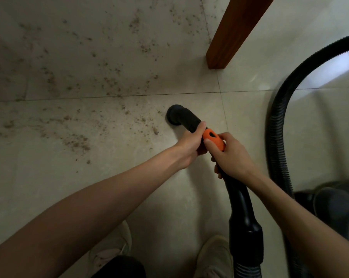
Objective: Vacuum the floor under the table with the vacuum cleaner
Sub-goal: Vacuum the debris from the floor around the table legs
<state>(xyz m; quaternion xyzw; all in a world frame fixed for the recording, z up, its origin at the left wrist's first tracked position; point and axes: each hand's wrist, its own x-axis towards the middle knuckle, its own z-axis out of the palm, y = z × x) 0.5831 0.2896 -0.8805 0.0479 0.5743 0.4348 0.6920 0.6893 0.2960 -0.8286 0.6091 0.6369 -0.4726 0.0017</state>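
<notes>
Beige tiled floor (250, 121) with dark grout lines. Brown crumbs (77, 142) scattered across left and upper frame. Wooden table leg (225, 45) stands upper right; vacuum body (338, 205) sits lower right.

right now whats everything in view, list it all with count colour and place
vacuum wand: one, black with an orange collar, mouth on the floor at centre
hose: one, black ribbed, arcs along the right side
vacuum body: one, dark grey, lower right
table leg: one, reddish-brown wood, upper right
crumbs: many, brown, scattered left and above the wand
floor: pale tiles
shoes: two, light, bottom edge
left hand: fingers curled round the wand
right hand: fingers curled round the orange collar
</notes>
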